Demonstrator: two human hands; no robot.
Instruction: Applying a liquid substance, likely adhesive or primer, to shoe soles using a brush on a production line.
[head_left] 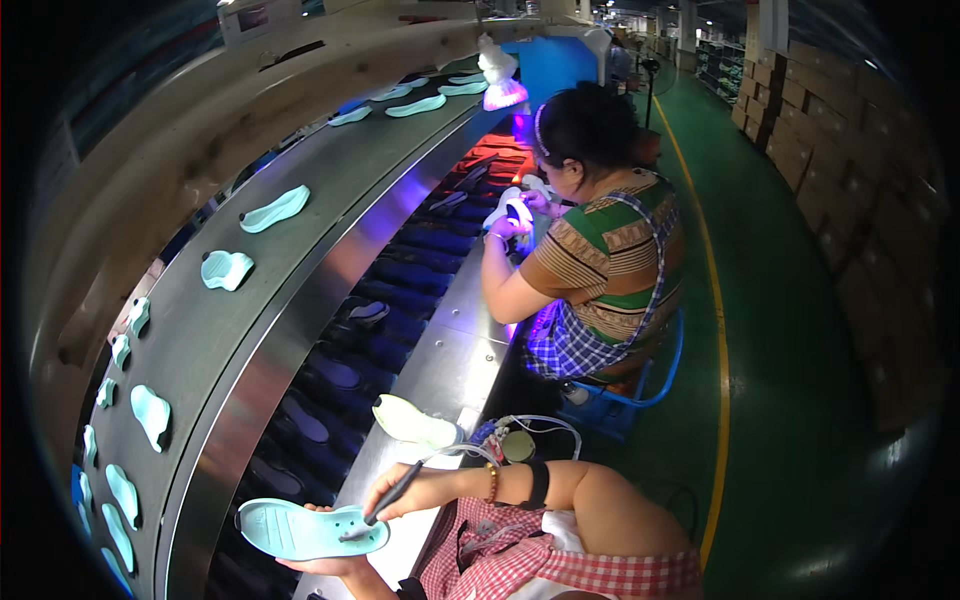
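Note:
A light turquoise shoe sole (280, 528) lies across my left hand (340, 566), whose fingers grip it from beneath and at its far edge. Closed around a black-handled brush (400, 490), my right hand (432, 490) holds its tip down on the wider end of the sole, next to several small dark holes. Just beyond my hands, a pale yellow-green sole (415, 422) rests on the metal ledge (440, 350). A round greenish container (518, 446) with a clear tube beside it stands close to my right forearm.
On the left, a dark conveyor belt (235, 330) carries several turquoise soles. Below it, a lower rack (375, 290) holds darker soles. A seated co-worker (605, 230) handles a sole under purple light ahead. Stacked cartons (810, 150) line the green floor (790, 420) at right.

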